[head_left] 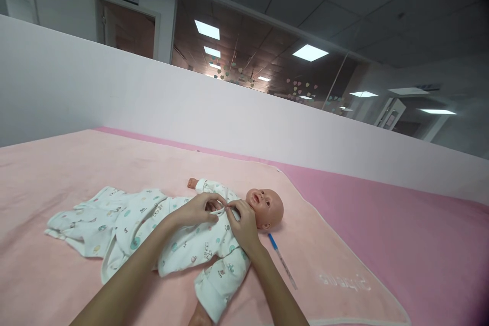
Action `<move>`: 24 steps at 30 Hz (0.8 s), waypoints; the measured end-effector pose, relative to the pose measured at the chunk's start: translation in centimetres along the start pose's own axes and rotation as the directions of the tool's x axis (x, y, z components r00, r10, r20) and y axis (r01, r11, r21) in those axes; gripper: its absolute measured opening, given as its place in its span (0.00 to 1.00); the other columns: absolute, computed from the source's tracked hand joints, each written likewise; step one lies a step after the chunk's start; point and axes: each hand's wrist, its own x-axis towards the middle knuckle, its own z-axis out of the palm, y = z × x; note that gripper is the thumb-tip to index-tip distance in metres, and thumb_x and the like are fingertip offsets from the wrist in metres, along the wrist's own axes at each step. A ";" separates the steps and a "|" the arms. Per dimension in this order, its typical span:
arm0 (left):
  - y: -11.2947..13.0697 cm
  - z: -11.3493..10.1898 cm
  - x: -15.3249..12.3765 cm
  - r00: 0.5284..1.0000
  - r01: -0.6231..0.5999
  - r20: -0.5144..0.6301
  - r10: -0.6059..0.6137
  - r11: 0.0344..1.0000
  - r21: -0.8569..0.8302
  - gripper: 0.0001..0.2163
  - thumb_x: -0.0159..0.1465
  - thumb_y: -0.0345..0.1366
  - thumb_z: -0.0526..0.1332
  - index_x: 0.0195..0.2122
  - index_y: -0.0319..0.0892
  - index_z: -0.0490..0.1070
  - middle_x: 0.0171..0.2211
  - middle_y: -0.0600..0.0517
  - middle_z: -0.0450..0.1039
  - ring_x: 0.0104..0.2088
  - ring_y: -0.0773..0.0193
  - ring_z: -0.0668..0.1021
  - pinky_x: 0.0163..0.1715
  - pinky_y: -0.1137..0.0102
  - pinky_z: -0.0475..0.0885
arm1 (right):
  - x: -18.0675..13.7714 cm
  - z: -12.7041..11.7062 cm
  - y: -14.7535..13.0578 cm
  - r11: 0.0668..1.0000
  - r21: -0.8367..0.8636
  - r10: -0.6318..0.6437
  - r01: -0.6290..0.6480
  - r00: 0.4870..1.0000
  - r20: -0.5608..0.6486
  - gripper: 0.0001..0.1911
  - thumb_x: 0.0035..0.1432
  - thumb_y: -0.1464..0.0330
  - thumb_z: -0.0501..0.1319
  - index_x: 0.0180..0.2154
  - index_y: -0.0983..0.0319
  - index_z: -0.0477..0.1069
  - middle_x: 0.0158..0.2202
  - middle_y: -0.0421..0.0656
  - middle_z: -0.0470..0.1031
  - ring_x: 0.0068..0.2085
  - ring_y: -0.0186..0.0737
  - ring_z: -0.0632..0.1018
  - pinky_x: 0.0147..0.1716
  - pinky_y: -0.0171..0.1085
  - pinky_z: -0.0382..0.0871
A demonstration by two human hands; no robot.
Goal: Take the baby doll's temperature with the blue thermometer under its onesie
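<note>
A baby doll [269,208] lies on its back with its head to the right, dressed in a white printed baby top [191,249]. Both my hands meet at the front of the top, just below the doll's chin. My left hand [202,209] has its thumb and fingers curled round a fold of the cloth. Against it, my right hand [241,219] pinches the top's edge near the neckline. Whether a snap or tie sits between the fingertips is hidden. Printed baby pants [87,219] stretch out to the left of the top.
A thermometer-like stick with a blue end [281,260] lies right of my right forearm. Everything rests on a peach blanket [344,260] over a pink mat [401,214]. Behind stands a low white wall [153,97], with windows and a doorway beyond.
</note>
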 end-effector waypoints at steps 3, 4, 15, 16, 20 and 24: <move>0.1 0.1 0.0 1.000 -0.007 0.028 0.008 0.999 -0.046 0.20 0.49 0.32 0.57 0.46 0.42 0.65 0.28 0.55 0.63 0.28 0.70 0.66 0.27 0.76 0.63 | 0.0 0.0 0.1 1.000 0.015 0.003 -0.003 1.000 0.000 0.05 0.53 0.72 0.54 0.30 0.61 0.68 0.30 0.41 0.72 0.35 0.37 0.71 0.36 0.35 0.62; 0.1 0.1 0.0 0.999 0.002 0.033 0.000 0.998 -0.065 0.21 0.49 0.31 0.57 0.47 0.43 0.64 0.29 0.55 0.63 0.29 0.69 0.66 0.27 0.76 0.63 | 0.0 0.0 0.1 1.000 0.020 0.004 -0.004 1.000 0.001 0.05 0.54 0.72 0.54 0.30 0.61 0.68 0.30 0.41 0.71 0.35 0.37 0.71 0.36 0.35 0.62; -0.1 -0.1 -0.1 0.998 0.060 0.023 -0.057 0.981 -0.187 0.31 0.48 0.27 0.59 0.54 0.48 0.54 0.39 0.52 0.64 0.33 0.70 0.68 0.33 0.74 0.66 | 0.0 0.1 0.0 1.000 0.013 -0.017 0.017 1.000 -0.002 0.05 0.54 0.71 0.54 0.29 0.61 0.67 0.30 0.42 0.72 0.34 0.38 0.70 0.35 0.37 0.62; -0.1 -0.1 -0.2 0.998 0.062 0.024 -0.058 0.978 -0.197 0.31 0.48 0.27 0.59 0.55 0.48 0.54 0.39 0.52 0.64 0.34 0.70 0.68 0.33 0.73 0.67 | 0.0 0.1 0.0 1.000 0.011 -0.017 0.017 1.000 0.000 0.05 0.54 0.72 0.54 0.29 0.61 0.67 0.30 0.41 0.72 0.34 0.38 0.70 0.36 0.37 0.61; -0.1 -0.2 -0.2 0.997 0.069 0.036 -0.062 0.973 -0.219 0.33 0.48 0.27 0.60 0.56 0.48 0.52 0.40 0.51 0.65 0.35 0.69 0.69 0.35 0.72 0.68 | 0.0 0.1 0.0 1.000 -0.008 -0.018 0.018 1.000 0.006 0.05 0.54 0.72 0.54 0.29 0.61 0.67 0.29 0.41 0.71 0.34 0.37 0.70 0.36 0.37 0.61; -0.1 -0.5 -0.3 0.995 0.092 0.065 -0.080 0.971 -0.219 0.33 0.49 0.27 0.60 0.56 0.49 0.51 0.41 0.50 0.65 0.36 0.67 0.70 0.35 0.71 0.68 | 0.0 0.2 0.0 0.999 -0.022 -0.027 0.027 1.000 0.009 0.05 0.54 0.72 0.54 0.28 0.61 0.67 0.29 0.42 0.71 0.33 0.38 0.70 0.35 0.36 0.61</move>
